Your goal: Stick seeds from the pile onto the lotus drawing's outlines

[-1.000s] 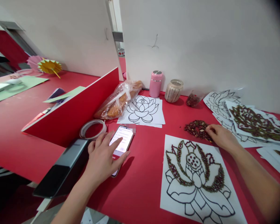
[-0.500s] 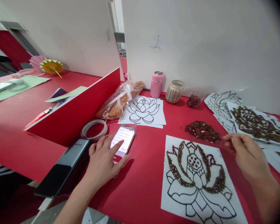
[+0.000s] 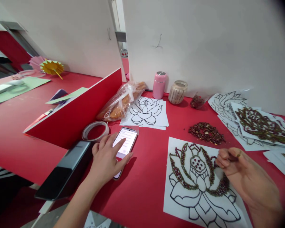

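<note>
My left hand rests over a lit smartphone, fingers spread, the index fingertip on its screen. Over the right edge of a lotus drawing hovers my right hand, palm turned up, with thumb and fingers pinched together; a tiny greenish bit shows at the fingertips, too small to name. Dark red and green grains cover the outlines of the drawing's upper petals, while the lower petals are bare line art. A pile of reddish-brown seeds lies on the red table just beyond the sheet.
Left of the phone are a tape roll, a black phone and a red divider. Behind stand bagged bread, a pink flask and a glass jar. More lotus sheets lie at right.
My right hand has moved left and down from beside the seed pile to above the drawing's right edge, its palm turning upward. My left hand stays at the phone.
</note>
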Available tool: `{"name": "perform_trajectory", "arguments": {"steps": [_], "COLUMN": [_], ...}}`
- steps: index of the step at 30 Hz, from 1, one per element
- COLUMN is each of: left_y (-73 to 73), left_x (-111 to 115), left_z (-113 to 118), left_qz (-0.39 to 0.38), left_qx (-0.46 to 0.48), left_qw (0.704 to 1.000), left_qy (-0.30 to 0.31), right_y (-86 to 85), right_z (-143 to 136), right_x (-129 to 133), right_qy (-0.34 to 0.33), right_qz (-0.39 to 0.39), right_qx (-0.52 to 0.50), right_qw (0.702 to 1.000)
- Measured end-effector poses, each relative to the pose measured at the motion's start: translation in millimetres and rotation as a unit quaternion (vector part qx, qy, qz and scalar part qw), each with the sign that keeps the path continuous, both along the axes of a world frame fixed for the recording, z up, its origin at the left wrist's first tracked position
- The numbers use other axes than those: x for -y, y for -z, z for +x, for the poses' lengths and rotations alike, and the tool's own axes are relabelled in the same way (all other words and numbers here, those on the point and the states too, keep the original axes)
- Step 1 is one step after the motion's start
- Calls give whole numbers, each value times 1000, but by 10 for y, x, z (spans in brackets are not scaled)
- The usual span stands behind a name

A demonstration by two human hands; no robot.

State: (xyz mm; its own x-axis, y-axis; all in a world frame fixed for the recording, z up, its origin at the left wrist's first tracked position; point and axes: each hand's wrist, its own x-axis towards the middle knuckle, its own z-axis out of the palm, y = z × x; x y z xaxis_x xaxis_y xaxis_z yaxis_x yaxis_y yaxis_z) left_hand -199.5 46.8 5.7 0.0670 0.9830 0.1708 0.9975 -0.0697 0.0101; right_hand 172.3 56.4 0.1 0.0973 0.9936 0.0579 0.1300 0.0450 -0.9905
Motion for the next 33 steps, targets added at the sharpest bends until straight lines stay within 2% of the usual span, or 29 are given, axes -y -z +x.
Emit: {"name": "perform_trajectory", "arguments": {"steps": [4,8,13,18,26,33], "left_y": [-20,-16,28,27,-23,15], "left_x": [87,119,31,-15,130,160], "left_z": [-19,-12,5,-5,-10,2], "left_qz": [6,1,-2,7,17,10], "left_qx": [-8,-14,-15,-11,-17,-26], "left_qw": [1000,1000,1000,1000,1000,1000], "left_qy": [4,15,9,-1,9,13], "right_y": [37,11,-43,-18,-30,0], "right_z": [-7,-57,-128,-117,-175,-157], "right_x": [18,37,72,69,104,134], "right_qy": [-7,-5,-1,-8,-29,-34], "right_qz": [-54,-80,-102,-105,-84,-97], "right_qx": [-172,-229,-281,-284,-200,-210], "right_qw": [984,970,954,953,976,972]}}
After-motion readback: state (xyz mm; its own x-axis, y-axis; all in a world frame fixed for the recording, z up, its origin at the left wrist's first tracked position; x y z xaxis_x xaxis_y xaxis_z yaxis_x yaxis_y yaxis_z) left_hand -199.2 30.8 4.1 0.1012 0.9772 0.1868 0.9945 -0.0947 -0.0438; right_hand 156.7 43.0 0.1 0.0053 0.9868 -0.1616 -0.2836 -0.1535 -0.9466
